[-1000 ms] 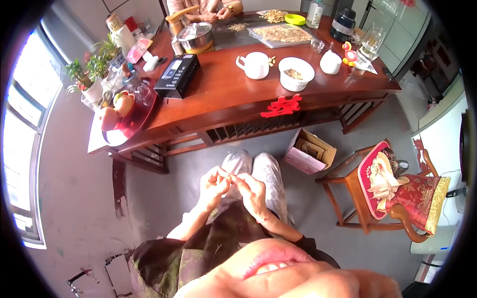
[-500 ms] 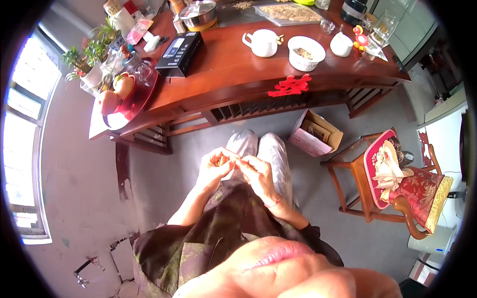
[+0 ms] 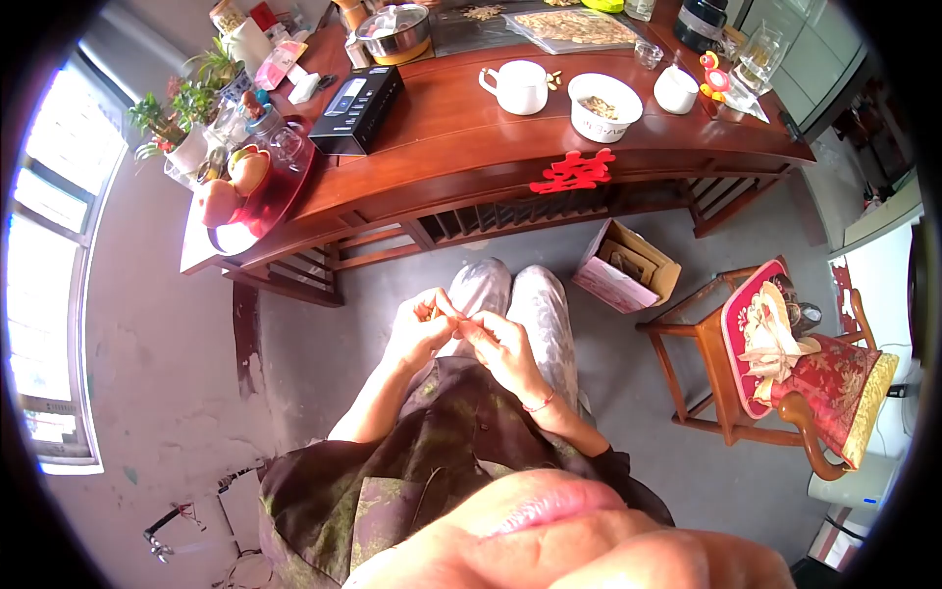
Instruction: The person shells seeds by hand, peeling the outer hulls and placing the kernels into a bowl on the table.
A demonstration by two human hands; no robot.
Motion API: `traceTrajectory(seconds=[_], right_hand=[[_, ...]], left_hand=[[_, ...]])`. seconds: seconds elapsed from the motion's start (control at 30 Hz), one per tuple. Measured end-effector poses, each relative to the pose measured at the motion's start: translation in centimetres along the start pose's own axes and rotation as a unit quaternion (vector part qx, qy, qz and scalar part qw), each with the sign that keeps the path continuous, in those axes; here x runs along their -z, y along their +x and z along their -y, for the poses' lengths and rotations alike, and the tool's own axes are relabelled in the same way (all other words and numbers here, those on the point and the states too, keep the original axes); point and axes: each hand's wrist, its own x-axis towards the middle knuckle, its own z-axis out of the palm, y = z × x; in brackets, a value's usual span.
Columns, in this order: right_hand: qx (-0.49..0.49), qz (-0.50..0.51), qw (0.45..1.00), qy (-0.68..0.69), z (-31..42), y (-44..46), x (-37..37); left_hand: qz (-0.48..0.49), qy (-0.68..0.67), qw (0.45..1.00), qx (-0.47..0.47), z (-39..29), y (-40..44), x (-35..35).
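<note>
Above my lap, both hands are raised with their fingertips meeting. My left hand [image 3: 420, 332] is closed, its fingers curled, with a bit of something small and yellowish-brown showing inside them. My right hand [image 3: 502, 348] pinches at the same spot, thumb and forefinger against the left fingertips. Whatever lies between the fingertips is too small to make out. Ahead on the desk stands a white bowl [image 3: 605, 124] with small brownish pieces [image 3: 599, 106] in it. A white mug [image 3: 520, 88] is left of the bowl, with a few small tan pieces [image 3: 555, 80] beside it.
A dark red wooden desk [image 3: 442, 108] curves across the front. It carries a black box [image 3: 358, 110], a red tray [image 3: 294, 191] with fruit, a white jug [image 3: 675, 90] and a sheet of flat tan pieces [image 3: 574, 27]. A cardboard box [image 3: 616, 275] and a chair [image 3: 716, 363] stand on the floor.
My right fingertips have shifted slightly left and down against the left ones, and the fingers have changed their pinch a little. The whole view has moved slightly; the desk items look unmoved.
</note>
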Motion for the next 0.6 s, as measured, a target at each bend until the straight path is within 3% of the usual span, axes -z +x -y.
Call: traceTrajectory(seconds=[0.17, 0.4, 0.6], right_hand=[[0.147, -0.070, 0.978, -0.134, -0.4, 0.2, -0.4], [0.190, -0.113, 0.964, -0.147, -0.2, 0.8, -0.8], [0.153, -0.118, 0.978, -0.078, -0.5, 0.9, -0.7]], left_hand=[[-0.037, -0.068, 0.997, 0.016, 0.5, 0.3, -0.5], [-0.054, -0.074, 0.996, -0.001, 0.3, 0.2, -1.1], [-0.048, -0.052, 0.997, -0.010, 0.2, -0.1, -1.0]])
